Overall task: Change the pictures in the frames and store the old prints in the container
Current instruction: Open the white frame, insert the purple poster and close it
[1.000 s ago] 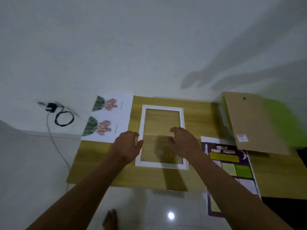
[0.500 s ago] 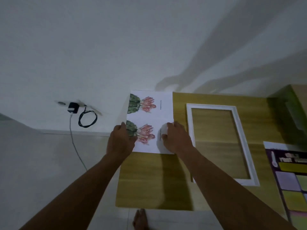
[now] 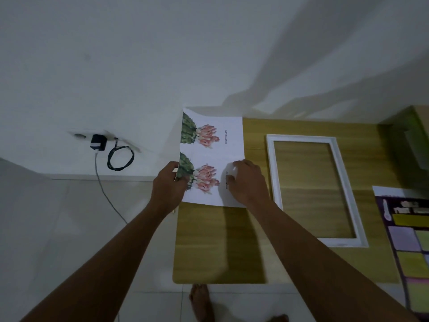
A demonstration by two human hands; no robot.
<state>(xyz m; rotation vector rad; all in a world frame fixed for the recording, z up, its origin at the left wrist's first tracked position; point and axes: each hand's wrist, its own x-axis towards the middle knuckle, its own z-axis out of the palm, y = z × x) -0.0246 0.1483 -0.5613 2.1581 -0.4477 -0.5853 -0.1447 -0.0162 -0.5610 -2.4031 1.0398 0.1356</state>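
A white print with two cactus-flower pictures [image 3: 210, 154] lies at the far left of the low wooden table [image 3: 218, 247], its left edge over the table's side. My left hand [image 3: 168, 184] grips that left edge, thumb on top. My right hand [image 3: 246, 182] presses flat on the print's near right part. To the right lies an empty white picture frame [image 3: 270, 173], showing wood through its opening. A purple print with coloured squares [image 3: 408, 242] rests at the table's right edge.
A black charger [image 3: 98, 142] with a coiled cable [image 3: 120, 158] sits in a wall socket to the left. A green container with a brown board [image 3: 415, 135] is at the far right. My bare foot [image 3: 200, 300] stands on the tiled floor in front of the table.
My hands left the white frame and went left to the cactus print. The view swung left with them. The left hand now curls around the print's left edge, which is slightly raised.
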